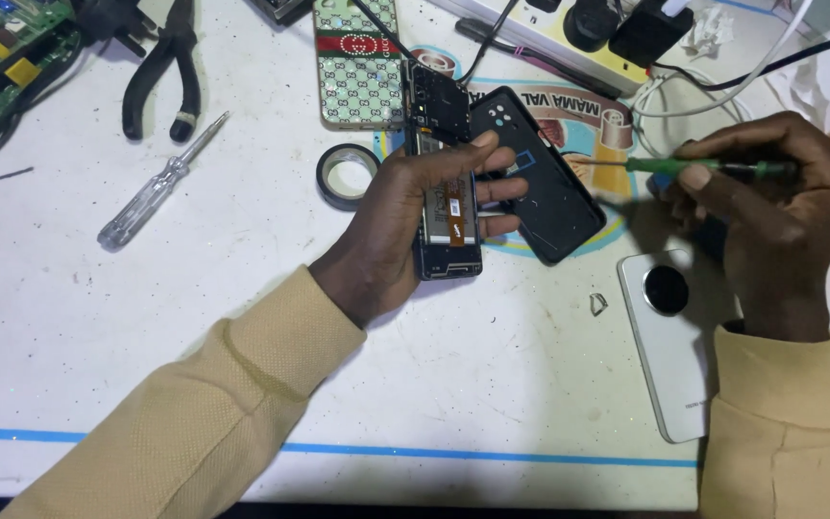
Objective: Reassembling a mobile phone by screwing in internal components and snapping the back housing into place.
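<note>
Left hand wrapped around an opened phone, fingers curled over its right edge, thumb side hidden; phone lying upright on the white table with its back removed, battery and an orange ribbon exposed, dark circuit section at its top end. Right hand closed around a green-handled screwdriver, shaft pointing left toward the opened phone, tip near the phone's upper right edge. Between the opened phone and the right hand, a black back cover lying inside-up and tilted, touching or just beside the phone's right side; cannot tell which. Right of and below the phone, a white phone face down with a round dark camera ring, partly under the right wrist; a small metal clip between the two phones. Just left of the opened phone, a roll of black tape. Above the phone, a patterned green phone case and a power strip with plugs. Farther left of the phone, a clear-handled screwdriver, black pliers and a green circuit board.
</note>
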